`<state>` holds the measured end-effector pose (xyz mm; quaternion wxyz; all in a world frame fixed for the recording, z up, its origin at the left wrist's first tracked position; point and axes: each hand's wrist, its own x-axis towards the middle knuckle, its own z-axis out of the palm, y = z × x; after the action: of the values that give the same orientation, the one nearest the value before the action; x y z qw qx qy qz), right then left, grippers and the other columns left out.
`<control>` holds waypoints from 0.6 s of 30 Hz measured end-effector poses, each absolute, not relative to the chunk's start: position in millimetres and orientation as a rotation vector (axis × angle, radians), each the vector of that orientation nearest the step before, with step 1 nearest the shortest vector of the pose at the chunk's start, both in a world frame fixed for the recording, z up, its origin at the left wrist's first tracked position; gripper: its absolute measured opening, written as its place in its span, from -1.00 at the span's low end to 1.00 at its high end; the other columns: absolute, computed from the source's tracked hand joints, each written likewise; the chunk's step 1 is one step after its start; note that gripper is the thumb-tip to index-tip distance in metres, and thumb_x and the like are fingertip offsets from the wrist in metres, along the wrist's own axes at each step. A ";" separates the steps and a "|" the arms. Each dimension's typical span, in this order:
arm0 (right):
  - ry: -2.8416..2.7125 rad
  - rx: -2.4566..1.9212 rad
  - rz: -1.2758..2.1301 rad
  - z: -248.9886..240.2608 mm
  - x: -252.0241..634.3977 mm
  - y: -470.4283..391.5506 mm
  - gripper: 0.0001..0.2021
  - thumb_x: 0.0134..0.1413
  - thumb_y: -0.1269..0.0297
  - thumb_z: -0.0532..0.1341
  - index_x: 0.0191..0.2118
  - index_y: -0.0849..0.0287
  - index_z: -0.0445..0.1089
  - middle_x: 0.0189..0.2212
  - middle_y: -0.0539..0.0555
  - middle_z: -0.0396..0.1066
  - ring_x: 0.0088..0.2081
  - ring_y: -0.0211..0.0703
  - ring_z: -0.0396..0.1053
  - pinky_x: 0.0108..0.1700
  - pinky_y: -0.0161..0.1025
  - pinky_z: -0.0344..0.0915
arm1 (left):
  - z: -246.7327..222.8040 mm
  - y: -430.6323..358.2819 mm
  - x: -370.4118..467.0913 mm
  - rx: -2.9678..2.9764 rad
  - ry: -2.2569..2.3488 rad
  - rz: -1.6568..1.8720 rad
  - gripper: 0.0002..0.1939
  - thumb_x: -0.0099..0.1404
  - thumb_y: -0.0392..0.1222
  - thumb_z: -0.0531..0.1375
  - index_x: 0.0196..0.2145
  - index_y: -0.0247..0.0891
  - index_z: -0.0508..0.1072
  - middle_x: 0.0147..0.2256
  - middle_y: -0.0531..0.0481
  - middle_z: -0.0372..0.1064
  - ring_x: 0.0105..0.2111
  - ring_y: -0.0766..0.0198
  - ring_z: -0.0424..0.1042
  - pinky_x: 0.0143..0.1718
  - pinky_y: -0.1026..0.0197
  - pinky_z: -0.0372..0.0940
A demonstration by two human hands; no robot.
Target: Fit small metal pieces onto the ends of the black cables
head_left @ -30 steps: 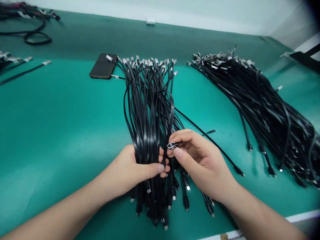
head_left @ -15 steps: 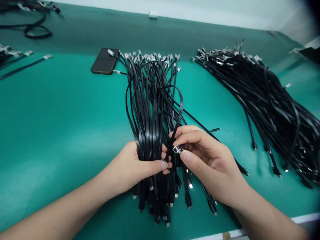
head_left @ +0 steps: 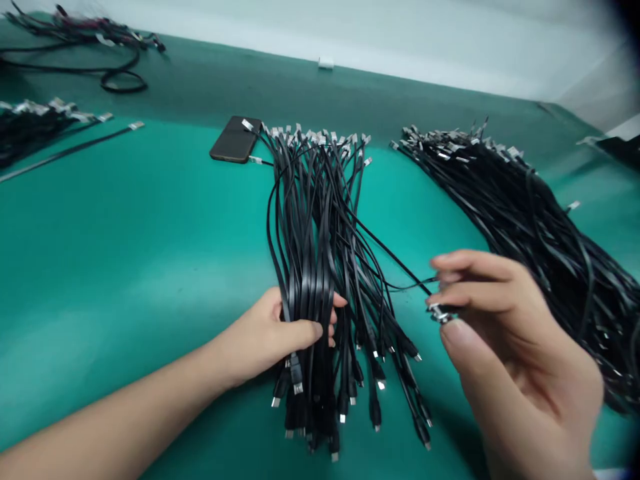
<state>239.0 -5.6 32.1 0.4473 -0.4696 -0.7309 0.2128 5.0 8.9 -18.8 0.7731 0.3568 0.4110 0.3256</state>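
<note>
My left hand (head_left: 290,330) is wrapped round a bunch of flat black USB cables (head_left: 310,267), thumb across the front. The gripped cables run away from me to pale USB plugs at the far end, while their black connector ends hang below the hand. Other cables of the same pile fan out loose to the right. My right hand (head_left: 505,333) is off to the right, above the table, pinching a small shiny metal piece (head_left: 441,313) with some black on it between thumb and fingers. Its exact kind is too blurred to make out.
A dark phone (head_left: 235,139) lies at the far end of the cables, on the green table mat (head_left: 165,220). To the right is a large heap of black cables (head_left: 540,220). More cables (head_left: 40,130) lie at the left, with a tangled wire bundle (head_left: 95,37) behind.
My right hand has moved right, away from the bunch, still with the metal piece. The looped cable beside it now lies down among the others. My left hand keeps its grip.
</note>
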 end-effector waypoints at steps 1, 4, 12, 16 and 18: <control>-1.876 -1.133 0.597 33.2 239.0 -7.1 -0.83 0.27 0.46 0.17 -0.12 0.04 0.42 -0.01 0.09 0.33 0.11 -0.07 0.31 0.10 -0.15 0.29 | -18.7 8.9 5.4 0.772 0.893 0.711 -0.69 0.16 -0.37 0.33 -0.12 -0.18 0.60 -0.30 0.10 0.49 -0.32 0.30 0.54 -0.18 0.21 0.43; -2.111 -1.082 0.861 31.8 234.7 -9.4 -0.81 0.28 0.45 0.17 -0.09 0.02 0.38 0.05 0.09 0.32 0.07 -0.11 0.36 0.04 -0.19 0.35 | -18.9 8.8 6.6 0.804 0.891 0.732 -0.72 0.17 -0.31 0.36 -0.12 -0.21 0.58 -0.30 0.08 0.52 -0.31 0.29 0.52 -0.19 0.21 0.40; -2.163 -1.236 0.997 9.1 216.4 -3.0 -0.88 0.34 0.42 0.10 -0.13 0.08 0.33 0.13 0.17 0.22 0.24 -0.03 0.24 0.15 -0.06 0.33 | -21.3 9.4 6.0 0.851 0.926 0.724 -0.69 0.18 -0.23 0.38 -0.10 -0.23 0.54 -0.35 0.11 0.50 -0.35 0.31 0.47 -0.22 0.23 0.36; -2.202 -1.248 1.014 10.1 216.0 2.8 -0.89 0.34 0.41 0.09 -0.19 0.11 0.34 -0.16 0.08 0.38 -0.13 -0.12 0.41 -0.13 -0.13 0.39 | -23.3 8.7 6.3 0.846 0.899 0.750 -0.71 0.16 -0.26 0.37 -0.12 -0.23 0.55 -0.33 0.10 0.49 -0.35 0.31 0.48 -0.22 0.22 0.37; -2.223 -1.346 0.944 14.8 220.3 5.0 -0.88 0.33 0.40 0.09 -0.26 0.12 0.32 -0.28 0.04 0.38 -0.26 -0.13 0.38 -0.25 -0.15 0.36 | -23.7 8.2 6.5 0.830 0.891 0.762 -0.70 0.15 -0.28 0.36 -0.11 -0.23 0.55 -0.32 0.10 0.48 -0.35 0.30 0.49 -0.22 0.21 0.38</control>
<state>220.3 5.0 14.8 0.1870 -0.4782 -0.7898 0.3355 6.5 8.2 -23.7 0.7530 0.3803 0.4079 0.3492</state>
